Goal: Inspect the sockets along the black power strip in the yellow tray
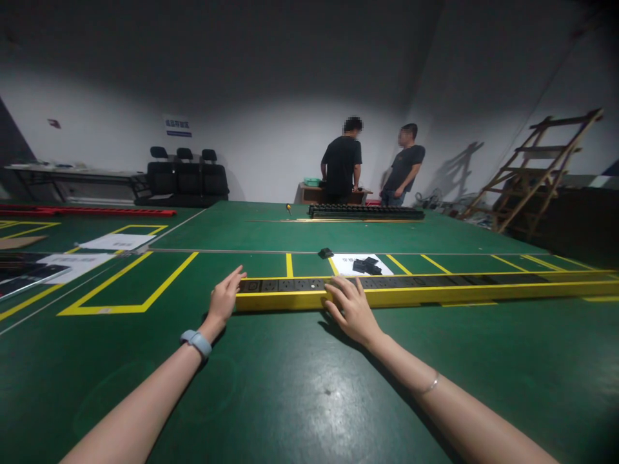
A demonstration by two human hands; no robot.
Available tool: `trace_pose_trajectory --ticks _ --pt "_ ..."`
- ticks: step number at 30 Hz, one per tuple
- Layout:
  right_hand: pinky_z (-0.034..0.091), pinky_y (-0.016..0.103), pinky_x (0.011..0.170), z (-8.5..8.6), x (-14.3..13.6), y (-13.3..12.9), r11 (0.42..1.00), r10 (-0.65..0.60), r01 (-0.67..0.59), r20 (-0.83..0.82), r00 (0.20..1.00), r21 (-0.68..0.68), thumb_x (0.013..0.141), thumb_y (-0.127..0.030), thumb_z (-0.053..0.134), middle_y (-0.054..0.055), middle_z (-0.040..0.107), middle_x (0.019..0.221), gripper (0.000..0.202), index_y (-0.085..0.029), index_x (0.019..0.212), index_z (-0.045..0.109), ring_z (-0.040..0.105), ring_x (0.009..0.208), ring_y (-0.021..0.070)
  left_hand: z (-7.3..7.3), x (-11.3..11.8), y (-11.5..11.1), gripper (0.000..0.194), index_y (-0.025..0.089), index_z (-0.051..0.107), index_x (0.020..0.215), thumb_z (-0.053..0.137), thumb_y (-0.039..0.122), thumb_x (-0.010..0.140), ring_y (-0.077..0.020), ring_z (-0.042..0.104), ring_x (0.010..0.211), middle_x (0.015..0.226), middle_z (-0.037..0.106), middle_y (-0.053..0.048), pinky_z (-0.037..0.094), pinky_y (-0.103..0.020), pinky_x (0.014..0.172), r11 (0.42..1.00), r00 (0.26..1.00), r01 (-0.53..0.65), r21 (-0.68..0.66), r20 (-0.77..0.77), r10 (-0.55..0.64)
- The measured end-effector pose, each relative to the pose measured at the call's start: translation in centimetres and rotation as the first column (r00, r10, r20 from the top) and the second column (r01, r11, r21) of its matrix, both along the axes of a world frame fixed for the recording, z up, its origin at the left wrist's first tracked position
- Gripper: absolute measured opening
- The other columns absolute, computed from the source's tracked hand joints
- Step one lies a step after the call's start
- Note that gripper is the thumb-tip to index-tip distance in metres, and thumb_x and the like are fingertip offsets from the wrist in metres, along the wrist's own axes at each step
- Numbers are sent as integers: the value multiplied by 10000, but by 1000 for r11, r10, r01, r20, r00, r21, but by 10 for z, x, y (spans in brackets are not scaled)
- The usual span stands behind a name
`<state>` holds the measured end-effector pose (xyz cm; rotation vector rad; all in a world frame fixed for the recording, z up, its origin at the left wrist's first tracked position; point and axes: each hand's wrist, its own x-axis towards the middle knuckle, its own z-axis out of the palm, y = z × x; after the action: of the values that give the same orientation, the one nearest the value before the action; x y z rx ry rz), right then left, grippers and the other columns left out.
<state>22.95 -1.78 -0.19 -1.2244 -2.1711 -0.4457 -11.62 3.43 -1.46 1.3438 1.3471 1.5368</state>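
Observation:
A long yellow power strip (290,301) with a row of black sockets along its top lies across the green table in front of me. My left hand (225,298) is at the strip's left end, its fingers stretched out against the end. Farther right, my right hand (352,310) rests on the strip's front and top edge with fingers spread and slightly bent. Just behind the strip, several small black pieces (367,265) lie on a white sheet of paper (345,263). Another small black piece (325,252) sits on the table left of the sheet.
Yellow tape lines (145,307) mark the green table (290,386). Toward its far edge lie black strips (365,211) and a screwdriver (289,208); red strips (116,211) are at left. Two people stand beyond, with a wooden ladder (541,154) at right and black seats (186,177) at left.

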Motion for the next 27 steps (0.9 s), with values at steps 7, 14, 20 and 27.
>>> trace_pose_trajectory --ticks 7,14,20,27 --pt "155 553 1204 2 -9 -6 993 117 -117 27 993 -29 975 -367 443 90 538 1416 495 -233 1450 419 460 1340 225 2 5 -3 612 189 512 1395 538 487 862 -240 584 1225 1307 621 -121 457 -392 1055 992 992 123 -26 38 -122" --pt "137 542 1209 6 -11 -5 992 109 -110 -25 994 -68 986 -370 421 85 570 1382 432 -231 1390 478 496 1307 210 5 8 -3 595 136 522 1378 534 439 865 -246 607 1195 1290 626 -156 464 -400 1049 994 989 108 -29 103 -105" --pt "208 546 1189 6 -4 -2 994 103 -105 -44 994 -27 983 -344 431 85 629 1299 359 -224 1298 553 553 1241 215 5 12 -2 562 93 537 1346 522 395 871 -250 625 1167 1246 648 -188 473 -406 1036 997 983 76 -25 168 -71" --pt "202 540 1193 3 5 2 998 69 -70 -25 997 -8 976 -363 440 95 629 1266 372 -210 1295 554 551 1221 218 -2 8 3 558 147 560 1337 531 446 866 -249 626 1163 1254 651 -153 493 -397 1011 996 995 84 7 55 -84"
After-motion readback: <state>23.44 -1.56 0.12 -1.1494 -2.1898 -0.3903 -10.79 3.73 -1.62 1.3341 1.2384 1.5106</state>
